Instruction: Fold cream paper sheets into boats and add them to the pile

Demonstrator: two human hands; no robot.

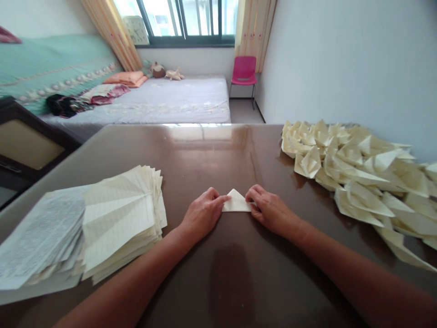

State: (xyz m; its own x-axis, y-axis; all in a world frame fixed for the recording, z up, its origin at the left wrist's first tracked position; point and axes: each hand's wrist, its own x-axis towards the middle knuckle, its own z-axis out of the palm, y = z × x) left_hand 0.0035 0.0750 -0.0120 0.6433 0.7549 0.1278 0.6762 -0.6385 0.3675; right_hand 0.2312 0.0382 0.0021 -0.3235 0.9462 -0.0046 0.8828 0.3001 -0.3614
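Note:
A small folded piece of cream paper, triangular with its point away from me, lies on the brown table between my hands. My left hand grips its left corner, the fingers curled and the thumb and index finger at the edge. At the right corner, my right hand pinches the paper between thumb and fingers. Part of each side of the fold is hidden under the fingertips. To the left of my hands sits a stack of creased, lined cream sheets.
Printed sheets lie left of the cream stack. A heap of folded paper pieces spreads along the table's right side by the wall. Beyond the glossy brown table are a bed and a pink chair.

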